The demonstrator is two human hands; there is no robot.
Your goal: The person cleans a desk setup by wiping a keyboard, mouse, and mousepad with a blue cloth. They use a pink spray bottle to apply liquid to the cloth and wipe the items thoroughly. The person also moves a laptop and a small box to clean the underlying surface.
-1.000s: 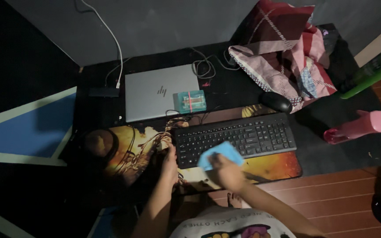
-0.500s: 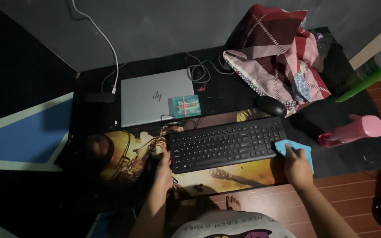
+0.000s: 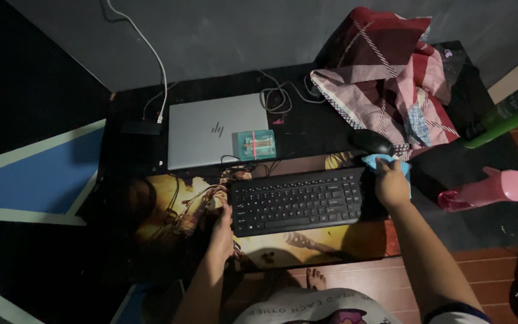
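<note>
Nearest the camera, the left hand (image 3: 221,231) rests flat, fingers together, on the printed orange-and-brown desk mat (image 3: 307,240), touching the left end of the black rectangular keyboard (image 3: 298,201). The keyboard lies across the mat on the low black bench (image 3: 487,210).

At the keyboard's far right corner, the right hand (image 3: 391,183) presses down with fingers curled over a small light-blue cleaning cloth (image 3: 385,161), which is bunched under the fingertips against the keyboard's top right edge. Just beyond the cloth sits a black oval computer mouse (image 3: 371,141), very near it. To the right, a pink plastic spray bottle (image 3: 490,189) lies on its side, and a green bottle with a white cap (image 3: 508,115) lies tilted at the bench edge.

Farther back, a closed silver laptop (image 3: 211,129) carries a small teal box with a red band (image 3: 253,144) on its near right corner. A white cable (image 3: 151,54) runs up the grey wall, and a crumpled red-and-pink checked cloth (image 3: 391,84) is heaped in the far right corner.
</note>
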